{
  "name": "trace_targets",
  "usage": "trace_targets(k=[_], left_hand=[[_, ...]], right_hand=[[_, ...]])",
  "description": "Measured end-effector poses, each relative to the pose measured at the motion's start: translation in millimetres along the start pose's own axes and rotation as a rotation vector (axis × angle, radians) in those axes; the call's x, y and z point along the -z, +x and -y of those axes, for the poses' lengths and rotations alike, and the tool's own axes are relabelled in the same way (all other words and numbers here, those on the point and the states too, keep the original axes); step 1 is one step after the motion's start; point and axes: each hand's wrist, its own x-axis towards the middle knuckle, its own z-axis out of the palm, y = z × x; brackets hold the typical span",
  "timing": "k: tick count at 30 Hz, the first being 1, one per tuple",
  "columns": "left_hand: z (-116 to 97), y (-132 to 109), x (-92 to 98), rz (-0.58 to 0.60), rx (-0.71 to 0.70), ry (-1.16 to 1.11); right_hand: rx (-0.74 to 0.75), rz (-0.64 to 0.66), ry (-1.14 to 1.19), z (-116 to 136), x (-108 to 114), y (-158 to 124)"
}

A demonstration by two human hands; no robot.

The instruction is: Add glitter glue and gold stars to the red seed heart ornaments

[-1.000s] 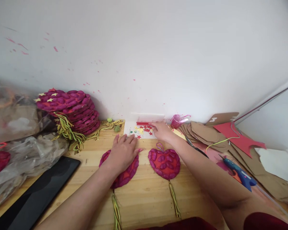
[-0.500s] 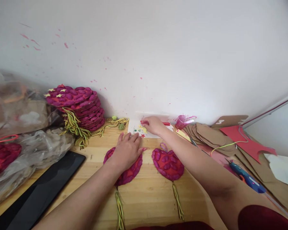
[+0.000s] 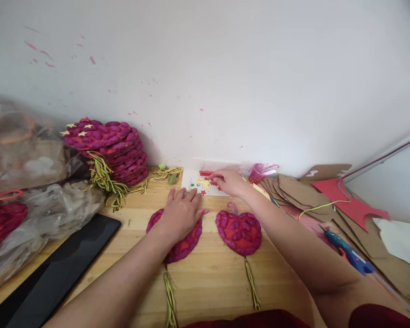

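Observation:
My left hand (image 3: 183,212) lies flat with fingers spread over a purple and red heart-shaped ornament (image 3: 191,243), covering much of it; a yellow-green tassel (image 3: 170,296) hangs from its lower tip. My right hand (image 3: 229,183) is above a white sheet (image 3: 187,178) at the wall, fingertips pinched together; whatever is in them is too small to make out. Under and beside those fingers lie small yellow stars (image 3: 205,183), green stars (image 3: 192,185) and red stars (image 3: 203,192). A second heart ornament (image 3: 239,232) with a purple loop and tassel lies below my right wrist.
Heart ornaments with tassels form a stack (image 3: 112,146) at left, beside plastic bags (image 3: 68,205) and a black tablet-like slab (image 3: 54,269). On the right are a pink-stained cup (image 3: 258,172), brown cardboard pieces (image 3: 300,193), red paper (image 3: 351,200) and a blue glue gun (image 3: 350,253).
My right hand has shifted rightward across the white sheet, uncovering more red and yellow stars and a red strip. My left hand stays on the heart ornament.

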Motion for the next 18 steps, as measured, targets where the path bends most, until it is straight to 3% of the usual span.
trace_targets(k=[7,18], left_hand=[[-0.7,-0.3,0.5,0.031,0.006,0.021],[0.5,0.6,-2.7,0.014,0.000,0.018]], right_hand=[[0.098,-0.012,0.000,-3.2,-18.1,-7.8],[0.109,-0.064,-0.008,-4.0,-22.6,-7.9]])
